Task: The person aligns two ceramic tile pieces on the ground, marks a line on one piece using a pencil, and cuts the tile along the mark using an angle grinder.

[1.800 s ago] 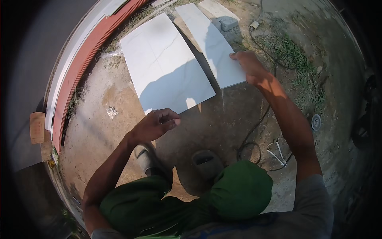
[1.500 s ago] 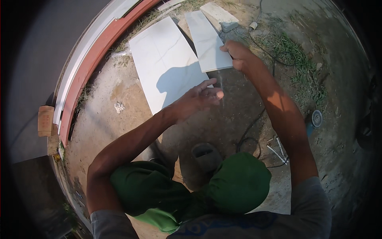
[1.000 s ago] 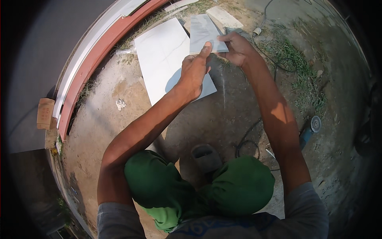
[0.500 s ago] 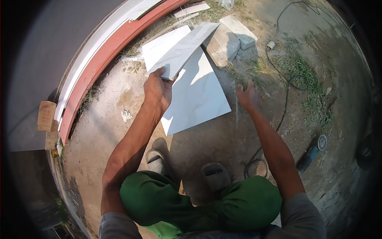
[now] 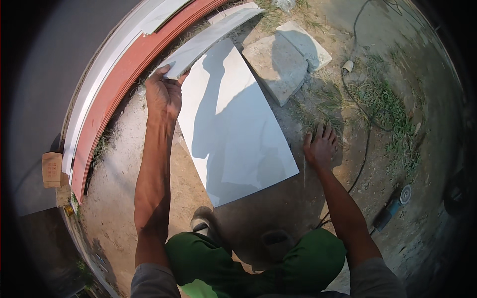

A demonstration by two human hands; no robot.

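My left hand [image 5: 165,94] is closed on the near end of a long, narrow strip of white marbled tile [image 5: 211,39], thumb on top and fingers beneath. The strip is held beyond the left far edge of a large white marbled tile [image 5: 248,134], which lies flat before my feet. Shadows of my arm and body fall across this large tile. To its right, my right hand [image 5: 321,147] is held low over the dirt with fingers spread, holding nothing. Whether its fingertips touch the ground I cannot tell.
Stone slabs [image 5: 278,62] lie beyond the large tile. At the right are an angle grinder [image 5: 392,208] and a dark cable [image 5: 366,116] with a pale connector [image 5: 348,65] beside grass. Red boards [image 5: 107,109] and a cardboard box [image 5: 51,170] border the left.
My left hand has carried the strip leftward, off the large tile, uncovering more of it. My right hand has come slightly nearer and its fingers have spread.
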